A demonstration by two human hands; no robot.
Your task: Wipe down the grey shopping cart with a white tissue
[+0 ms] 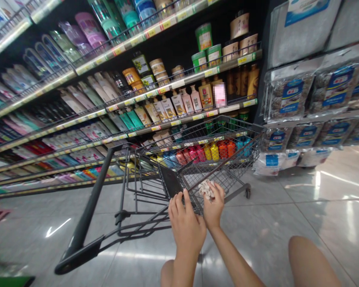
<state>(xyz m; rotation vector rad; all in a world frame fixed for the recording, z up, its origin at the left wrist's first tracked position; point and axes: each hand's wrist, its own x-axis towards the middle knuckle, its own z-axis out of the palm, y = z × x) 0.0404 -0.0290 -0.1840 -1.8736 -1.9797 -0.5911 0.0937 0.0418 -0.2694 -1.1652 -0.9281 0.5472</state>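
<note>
A dark grey wire shopping cart [242, 137] stands in front of me, its long handle [88, 199] toward the left. My right hand [214, 205] is closed around a crumpled off-white cloth [206, 189] at the cart's near side. Whether it is fabric or paper is hard to tell. Just left of it, my left hand [186, 221] lies with its fingers stretched over the cart's near rim, beside a black panel [171, 181]. Nothing shows in that hand. The two hands are close together at the wrists.
Behind the cart run store shelves [173, 85] of bottles and jars. At the right hang several packs of scrubbers [293, 97] on a rack. Grey glossy tiles [272, 223] cover the floor. My bent knee [309, 259] shows at the lower right.
</note>
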